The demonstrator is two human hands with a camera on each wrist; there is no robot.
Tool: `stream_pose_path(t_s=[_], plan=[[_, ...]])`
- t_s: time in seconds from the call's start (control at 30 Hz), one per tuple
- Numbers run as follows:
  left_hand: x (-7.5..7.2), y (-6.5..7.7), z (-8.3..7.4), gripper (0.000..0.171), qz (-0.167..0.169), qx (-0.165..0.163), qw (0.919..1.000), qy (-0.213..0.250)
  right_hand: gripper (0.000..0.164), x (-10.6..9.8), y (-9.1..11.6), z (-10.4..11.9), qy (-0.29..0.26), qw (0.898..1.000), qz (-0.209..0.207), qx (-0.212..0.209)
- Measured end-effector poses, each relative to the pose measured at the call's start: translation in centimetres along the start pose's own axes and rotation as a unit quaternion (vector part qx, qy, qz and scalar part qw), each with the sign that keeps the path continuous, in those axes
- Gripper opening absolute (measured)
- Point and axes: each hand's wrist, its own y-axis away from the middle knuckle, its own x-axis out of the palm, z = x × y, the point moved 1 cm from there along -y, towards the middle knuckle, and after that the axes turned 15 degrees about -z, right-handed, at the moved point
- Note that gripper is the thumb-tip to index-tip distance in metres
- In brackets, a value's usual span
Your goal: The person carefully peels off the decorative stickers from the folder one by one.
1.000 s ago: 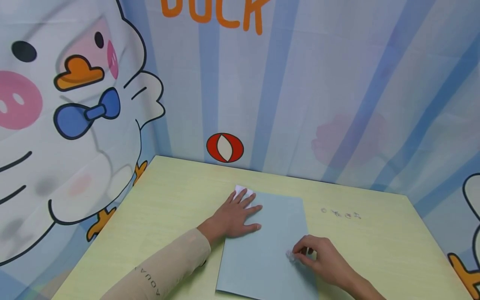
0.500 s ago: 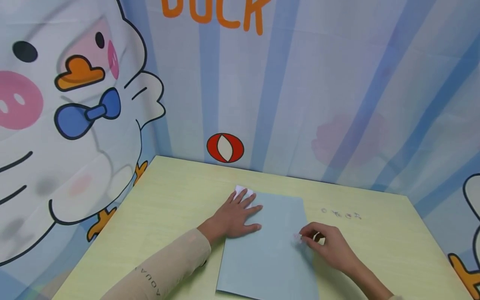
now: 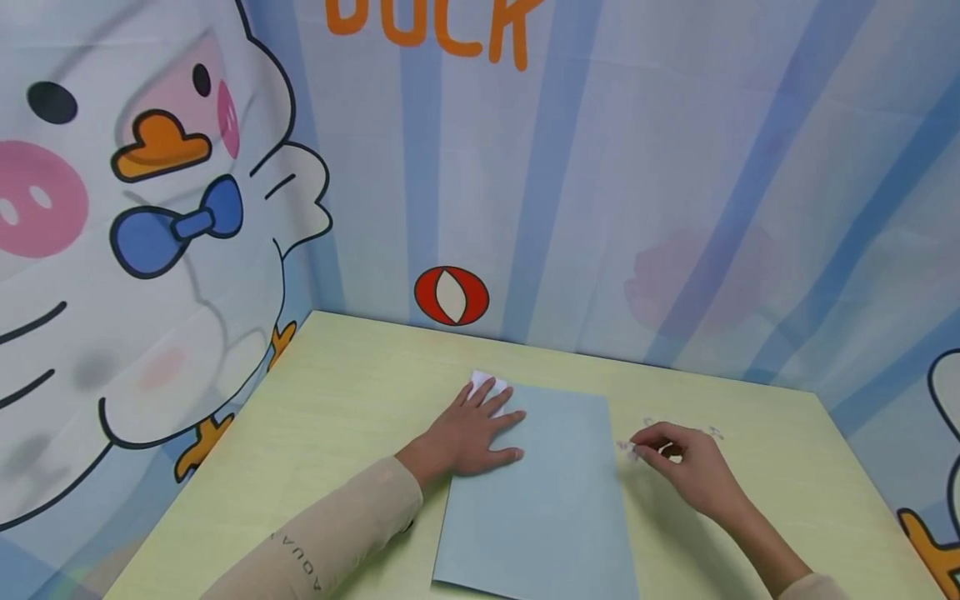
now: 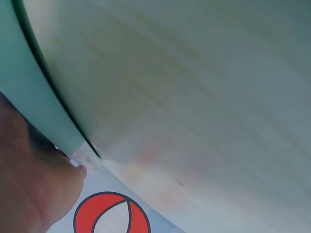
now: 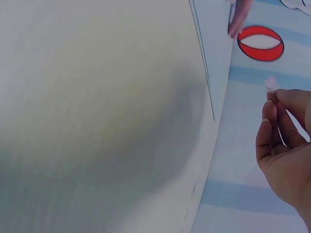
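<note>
My left hand (image 3: 474, 435) lies flat with spread fingers on the upper left of a light blue folder or notebook (image 3: 543, 500). Under its fingertips is a small white card (image 3: 486, 377); the left wrist view shows faint pink print on this card (image 4: 86, 158). Thumb and index finger of my right hand (image 3: 696, 471) pinch a tiny, partly clear, pinkish piece (image 3: 625, 448) that looks like a sticker. They hold it just beyond the folder's right edge, above the table. The right wrist view shows the piece (image 5: 271, 82) at the fingertips; its exact shape is blurred.
Several small, similar pieces (image 3: 716, 432) lie on the pale yellow table (image 3: 787, 492) behind my right hand, which partly covers them. A printed cloth backdrop (image 3: 480, 167) with duck figures and blue stripes rises behind the table.
My right hand has moved from above the folder's lower right, away and to the right, past its edge, still pinching the small piece. My left hand has stayed in place.
</note>
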Motion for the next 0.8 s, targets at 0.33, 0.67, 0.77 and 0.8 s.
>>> stream_pose_path(t_s=[0.33, 0.67, 0.77, 0.8], plan=[[-0.5, 0.2, -0.2, 0.072, -0.007, 0.004, 1.0000, -0.003, 0.019, -3.7, -1.5, -2.9, 0.007, 0.996, -0.044, 0.083], [0.0, 0.2, 0.0, 0.072, -0.006, 0.003, 1.0000, -0.004, 0.028, -5.7, -1.5, -6.1, 0.040, 0.990, -0.069, 0.118], [0.0, 0.1, 0.1, 0.072, -0.006, 0.003, 1.0000, -0.002, 0.029, -6.1, -1.4, -6.9, 0.048, 0.988, -0.072, 0.124], [0.0, 0.1, 0.1, 0.072, -0.007, 0.002, 1.0000, -0.001, 0.030, -6.2, -1.3, -7.1, 0.050, 0.988, -0.074, 0.125]])
